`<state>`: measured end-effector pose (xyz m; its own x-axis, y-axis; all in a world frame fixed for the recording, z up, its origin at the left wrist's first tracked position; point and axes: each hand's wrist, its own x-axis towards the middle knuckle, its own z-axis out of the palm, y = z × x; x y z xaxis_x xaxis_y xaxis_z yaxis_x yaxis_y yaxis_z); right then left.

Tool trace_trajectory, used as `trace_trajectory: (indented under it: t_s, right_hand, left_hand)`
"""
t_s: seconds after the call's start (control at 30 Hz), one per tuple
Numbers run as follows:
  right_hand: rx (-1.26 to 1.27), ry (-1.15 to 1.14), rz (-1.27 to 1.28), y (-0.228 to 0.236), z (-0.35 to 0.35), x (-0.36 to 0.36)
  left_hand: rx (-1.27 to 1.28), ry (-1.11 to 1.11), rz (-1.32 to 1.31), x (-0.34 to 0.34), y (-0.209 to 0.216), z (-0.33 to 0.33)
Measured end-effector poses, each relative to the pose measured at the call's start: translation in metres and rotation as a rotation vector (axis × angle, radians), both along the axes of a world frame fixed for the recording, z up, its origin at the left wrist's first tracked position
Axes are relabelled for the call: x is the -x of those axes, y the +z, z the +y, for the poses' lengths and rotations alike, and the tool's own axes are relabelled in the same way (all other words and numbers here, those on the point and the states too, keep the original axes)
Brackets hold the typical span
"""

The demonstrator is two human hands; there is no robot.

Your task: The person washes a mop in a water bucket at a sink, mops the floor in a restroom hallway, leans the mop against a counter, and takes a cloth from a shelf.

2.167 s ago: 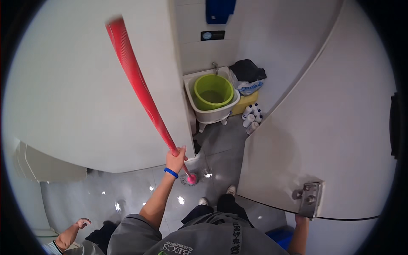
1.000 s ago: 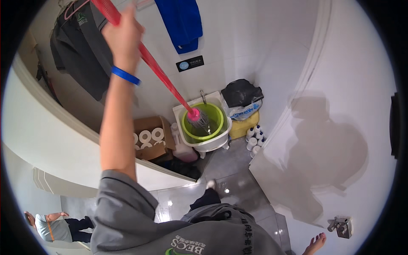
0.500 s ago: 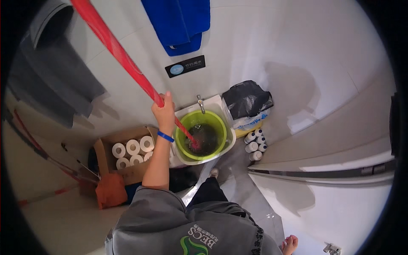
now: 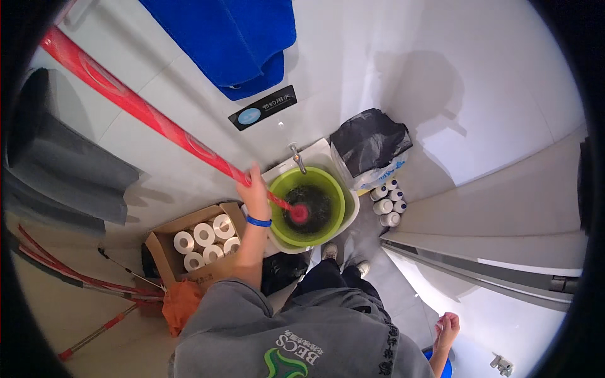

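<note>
Left hand [image 4: 256, 194] wrapped round red mop [image 4: 299, 214], handle [image 4: 148, 116] cut off toward ten o'clock, strands indistinct inside green bucket [image 4: 338, 205] near centre, right hand [image 4: 448, 327] loosely curled toward five o'clock, contents unclear

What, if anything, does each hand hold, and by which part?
The left hand holds the mop partway along its red handle. The right hand holds nothing that I can see.

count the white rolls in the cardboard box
6 visible, two rows of three in the cardboard box: upper left roll, upper middle roll, upper right roll, lower left roll, lower middle roll and lower right roll. More may be hidden beneath.
</note>
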<state>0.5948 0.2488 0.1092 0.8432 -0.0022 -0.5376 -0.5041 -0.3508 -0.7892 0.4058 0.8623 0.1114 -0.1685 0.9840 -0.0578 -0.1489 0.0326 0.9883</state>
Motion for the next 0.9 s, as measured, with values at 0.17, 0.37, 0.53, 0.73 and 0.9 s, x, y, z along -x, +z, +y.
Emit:
trace_trajectory:
  t_s: [0.17,0.37,0.53,0.73,0.9]
  right_hand:
    - [-0.017,0.001,-0.040,-0.007,-0.004,-0.028]
    - [0.006,0.010,-0.073,-0.013,-0.016,-0.032]
    - [0.008,-0.042,-0.056,-0.010,-0.016,-0.019]
    - [0.025,-0.079,-0.047,-0.010,-0.024,-0.010]
    - [0.026,-0.025,-0.050,-0.010,-0.021,-0.012]
  left_hand:
    - [-0.101,-0.417,-0.124,0.000,0.150,-0.011]
    - [-0.417,-0.992,-0.195,0.018,0.302,-0.022]
    - [-0.488,-1.082,-0.230,0.014,0.300,-0.035]
    - [-0.263,-0.883,-0.187,0.002,0.171,-0.020]
    - [-0.118,-0.873,-0.043,0.003,0.040,-0.016]
